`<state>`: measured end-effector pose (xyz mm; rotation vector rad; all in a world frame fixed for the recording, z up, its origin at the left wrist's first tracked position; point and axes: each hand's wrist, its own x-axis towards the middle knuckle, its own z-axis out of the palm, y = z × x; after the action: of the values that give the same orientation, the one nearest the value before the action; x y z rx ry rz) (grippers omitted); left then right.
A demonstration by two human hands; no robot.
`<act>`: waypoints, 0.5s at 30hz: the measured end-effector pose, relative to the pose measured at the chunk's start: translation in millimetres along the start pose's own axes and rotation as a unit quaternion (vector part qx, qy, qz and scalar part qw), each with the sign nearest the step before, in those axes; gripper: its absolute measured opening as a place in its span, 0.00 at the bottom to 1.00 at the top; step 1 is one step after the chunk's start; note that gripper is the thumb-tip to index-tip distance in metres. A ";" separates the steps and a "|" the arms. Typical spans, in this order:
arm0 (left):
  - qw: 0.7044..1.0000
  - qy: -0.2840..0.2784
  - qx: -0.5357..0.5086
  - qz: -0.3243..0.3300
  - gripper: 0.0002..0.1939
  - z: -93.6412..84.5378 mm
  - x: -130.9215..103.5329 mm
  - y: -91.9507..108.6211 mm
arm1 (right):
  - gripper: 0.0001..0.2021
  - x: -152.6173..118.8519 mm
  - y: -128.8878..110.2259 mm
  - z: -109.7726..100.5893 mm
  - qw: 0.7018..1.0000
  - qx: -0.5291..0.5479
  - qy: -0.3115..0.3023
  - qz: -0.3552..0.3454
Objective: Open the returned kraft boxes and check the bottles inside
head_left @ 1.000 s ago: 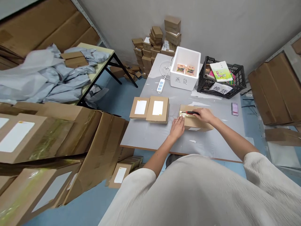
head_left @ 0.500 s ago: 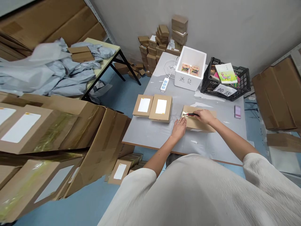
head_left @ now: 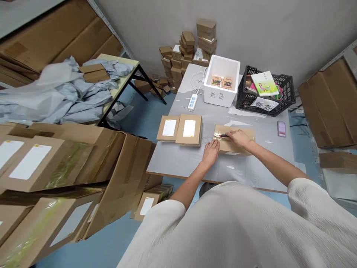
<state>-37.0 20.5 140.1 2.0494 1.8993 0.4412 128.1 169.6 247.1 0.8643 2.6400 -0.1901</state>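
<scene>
A taped cardboard box (head_left: 242,148) lies on the grey-covered table in front of me. My right hand (head_left: 238,137) is closed around a red and black box cutter (head_left: 223,136), held low over the clear tape at the box's left end. The blade is too small to make out. My left hand (head_left: 211,150) grips the near left corner of the box, fingers bent over its edge. To the left of it lie two flat cardboard boxes with white labels, a smaller one (head_left: 161,133) and a larger one (head_left: 197,118).
Behind the box stand a white foam box (head_left: 220,97), a black crate (head_left: 242,95) with books, and a power strip (head_left: 192,102). A phone (head_left: 281,128) lies at right. Large cartons (head_left: 111,197) crowd the left side; a side table (head_left: 122,80) bears grey plastic bags (head_left: 80,91).
The whole view has shifted slightly. Both hands stay at the left end of the box, and the cutter sits at nearly the same place on the tape.
</scene>
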 end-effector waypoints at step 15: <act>0.997 -0.052 0.057 -0.006 0.26 -15.2 1.1 3.2 | 0.20 -7.3 -4.3 9.9 1.000 -0.008 -0.022 0.011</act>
<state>-40.5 21.6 155.2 2.0876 1.9142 0.2228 133.9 159.9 240.8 0.8723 2.5861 -0.1793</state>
